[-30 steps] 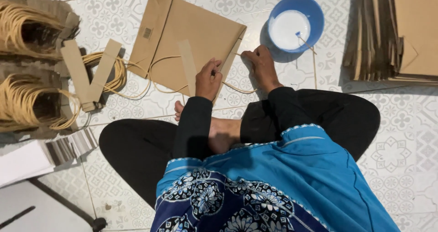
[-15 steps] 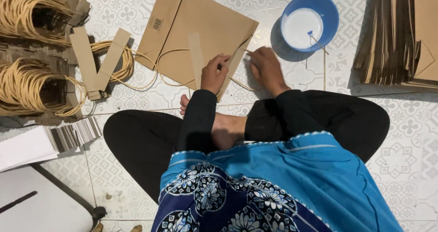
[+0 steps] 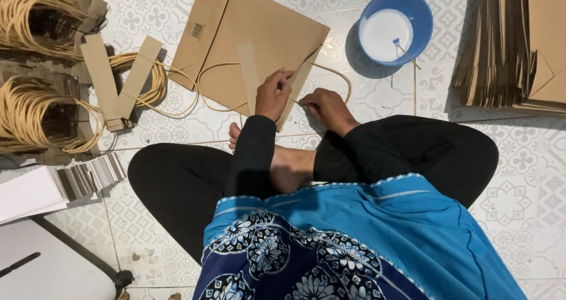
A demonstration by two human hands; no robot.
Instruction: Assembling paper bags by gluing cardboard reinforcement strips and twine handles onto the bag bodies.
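While the person sat cross-legged on the tiled floor (image 3: 519,205), both hands worked at the lower edge of a flat brown paper bag (image 3: 259,46) lying at upper centre of the frame. Left hand (image 3: 272,94) was pinched narrow on a thin paper strip (image 3: 298,90) running slantwise along the bag's right edge; right hand (image 3: 328,107) was curled close beside it, fingertips on the same strip near a tan twine handle loop (image 3: 339,76). Whether the right hand actually gripped the twine, cannot tell.

Judged handling: bag light, thin, creases easily, slides on tile, so best pressed flat and taken at a folded edge. Strip floppy, probably tacky with glue, better held at the ends. Twine soft and limp, needs pinching near its end.

A blue bowl (image 3: 415,11) of white glue with a small stick sat at upper right, just beside the bag. Stacked flat bags (image 3: 507,52) lay far right. Coiled twine bundles (image 3: 35,17) filled upper left, loose cardboard strips (image 3: 103,79) beside them, white card stack (image 3: 35,188) at lower left.
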